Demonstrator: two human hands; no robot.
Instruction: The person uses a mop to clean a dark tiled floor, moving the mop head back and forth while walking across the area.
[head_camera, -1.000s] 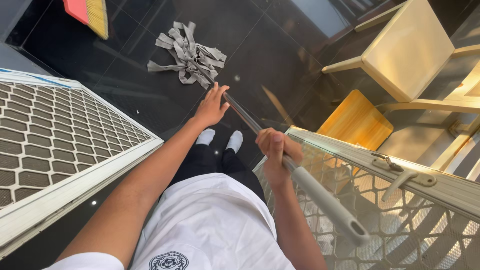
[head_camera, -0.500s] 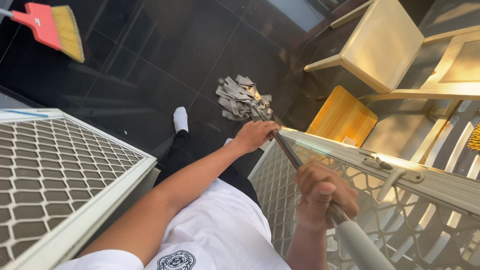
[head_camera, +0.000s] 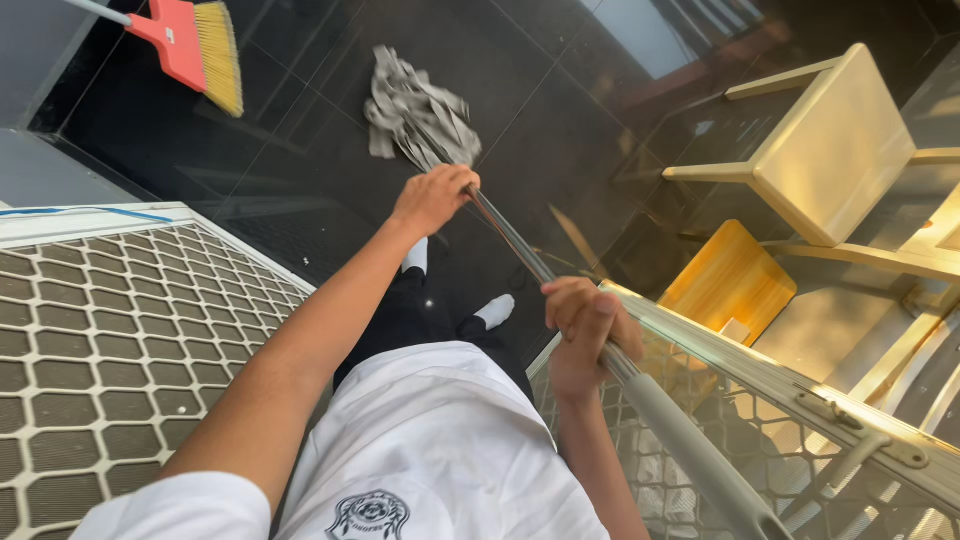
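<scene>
Head view, looking straight down: the person stands on a dark, glossy tiled floor (head_camera: 560, 130) with both hands on a mop handle (head_camera: 520, 240), a metal pole that runs slantwise from lower right to upper left. The left hand (head_camera: 433, 197) grips the pole low down, near the head, its fingers wrapped fully around the shaft. The right hand (head_camera: 583, 330) grips higher up, fingers curled tight around the metal just where the grey plastic sleeve (head_camera: 690, 450) of the handle begins. The mop head (head_camera: 418, 110), a bundle of grey cloth strips, lies spread on the floor just beyond the left hand. To its upper left a broom (head_camera: 195, 45) with a red block and yellow bristles rests on the tiles, apart from the mop. A pale mesh screen door (head_camera: 110, 330) fills the left side and another mesh panel (head_camera: 800, 440) with a metal frame stands at lower right, the pole passing just beside its top edge. A cream chair (head_camera: 830, 150) and a wooden stool (head_camera: 730, 285) sit at right. White socks (head_camera: 495, 310) show below.
</scene>
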